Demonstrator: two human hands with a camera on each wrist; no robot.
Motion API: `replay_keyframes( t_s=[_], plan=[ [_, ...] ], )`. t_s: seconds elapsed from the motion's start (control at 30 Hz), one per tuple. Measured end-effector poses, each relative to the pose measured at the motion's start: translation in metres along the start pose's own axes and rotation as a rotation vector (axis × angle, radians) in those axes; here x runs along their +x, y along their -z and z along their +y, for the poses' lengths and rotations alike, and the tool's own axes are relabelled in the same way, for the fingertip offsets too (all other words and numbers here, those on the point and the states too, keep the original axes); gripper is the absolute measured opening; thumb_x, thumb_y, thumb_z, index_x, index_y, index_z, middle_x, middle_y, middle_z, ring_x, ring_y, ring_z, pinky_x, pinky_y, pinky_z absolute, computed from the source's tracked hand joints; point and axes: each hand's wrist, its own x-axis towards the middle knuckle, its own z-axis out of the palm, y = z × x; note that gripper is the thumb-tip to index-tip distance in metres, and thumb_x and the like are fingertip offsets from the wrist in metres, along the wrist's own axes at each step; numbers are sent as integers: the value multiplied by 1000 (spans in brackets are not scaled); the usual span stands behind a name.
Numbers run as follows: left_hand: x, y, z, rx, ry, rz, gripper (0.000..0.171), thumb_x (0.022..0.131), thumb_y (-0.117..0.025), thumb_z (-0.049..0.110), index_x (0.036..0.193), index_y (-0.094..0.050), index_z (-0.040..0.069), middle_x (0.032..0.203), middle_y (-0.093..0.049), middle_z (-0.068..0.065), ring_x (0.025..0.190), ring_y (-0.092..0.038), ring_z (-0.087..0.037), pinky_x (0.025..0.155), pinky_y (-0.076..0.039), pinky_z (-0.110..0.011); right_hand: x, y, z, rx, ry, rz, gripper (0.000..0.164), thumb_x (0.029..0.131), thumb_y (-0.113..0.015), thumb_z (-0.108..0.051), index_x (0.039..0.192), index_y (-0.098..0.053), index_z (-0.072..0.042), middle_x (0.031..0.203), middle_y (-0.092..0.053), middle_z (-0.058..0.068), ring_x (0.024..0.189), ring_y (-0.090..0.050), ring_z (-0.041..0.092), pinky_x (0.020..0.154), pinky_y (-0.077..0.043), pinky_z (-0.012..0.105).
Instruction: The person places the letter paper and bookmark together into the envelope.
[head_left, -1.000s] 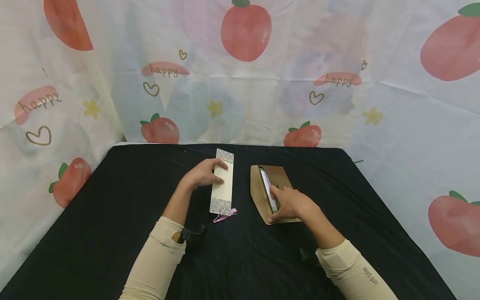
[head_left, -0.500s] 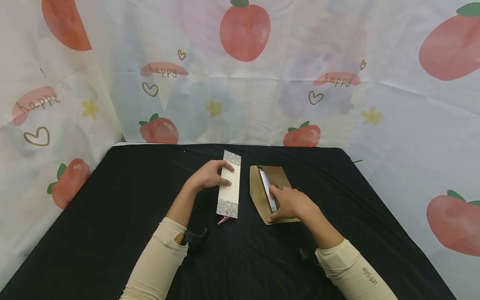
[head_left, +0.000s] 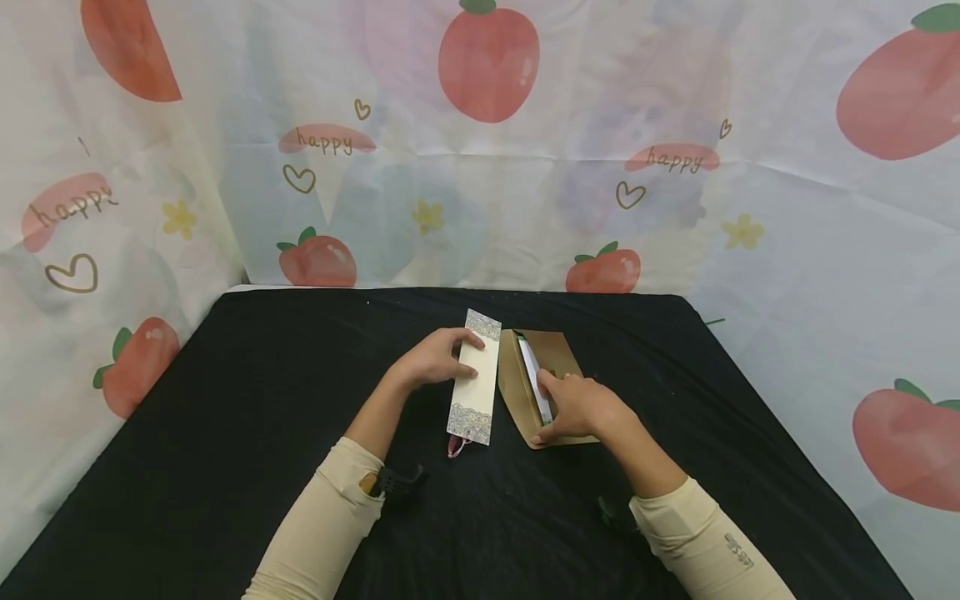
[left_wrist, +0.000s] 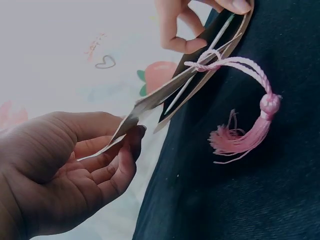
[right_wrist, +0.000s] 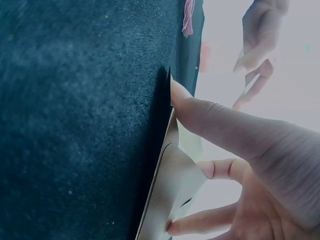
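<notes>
My left hand (head_left: pixel 435 357) pinches a cream bookmark (head_left: pixel 474 393) with lacy patterned ends between thumb and fingers. A pink tassel (left_wrist: pixel 250 132) hangs by a looped cord from the bookmark's near end. Just to the right lies a brown kraft paper envelope (head_left: pixel 553 346), its mouth spread toward the left. Inside that mouth shows a white card (head_left: pixel 532 377). My right hand (head_left: pixel 588 407) grips the envelope at its near end, thumb (right_wrist: pixel 200 112) at the edge of the opening and fingers against the body. In the head view the bookmark's right edge meets the envelope's left edge.
A black cloth (head_left: pixel 247 433) covers the table. Behind it and along both sides hangs a pale curtain (head_left: pixel 495 208) printed with fruit and hearts. Dark straps (head_left: pixel 397 482) sit at the wrists below the cream sleeves.
My left hand has carried the bookmark rightward and slightly nearer, up to the envelope's left side; the tassel swings below it. The right hand and envelope have stayed nearly still.
</notes>
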Motion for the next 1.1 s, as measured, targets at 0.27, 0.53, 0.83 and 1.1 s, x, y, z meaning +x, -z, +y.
replay_keyframes(
  t_s=[0.27,0.53,0.83,1.1],
  plan=[
    [3,-6,0,-29,20,-11,43,87,-81,-3,127,-68,2,111,-63,-13,96,-62,-27,76,-56,-33,1,1,0,9,9,0,66,74,-92,-51,113,-52,-17,94,-56,7,88,-57,27,75,-49,48],
    [5,-14,-1,-42,16,-35,43,89,-78,-3,130,-68,1,108,-64,-13,90,-63,-24,74,-56,-32,0,0,-1,2,-1,1,67,73,-92,-52,114,-53,-17,96,-58,8,90,-58,28,76,-50,49],
    [5,-18,1,-31,15,-60,42,92,-75,-2,133,-66,1,105,-64,-11,84,-63,-21,72,-55,-31,0,1,-2,6,3,-1,67,73,-92,-52,114,-52,-16,95,-58,7,88,-58,27,75,-50,48],
    [5,-21,3,-34,16,-57,45,93,-73,-2,137,-64,-1,101,-63,-12,79,-63,-20,70,-54,-30,-4,2,-4,12,16,5,66,73,-92,-51,112,-52,-16,94,-57,7,87,-57,26,75,-50,48]
  ],
)
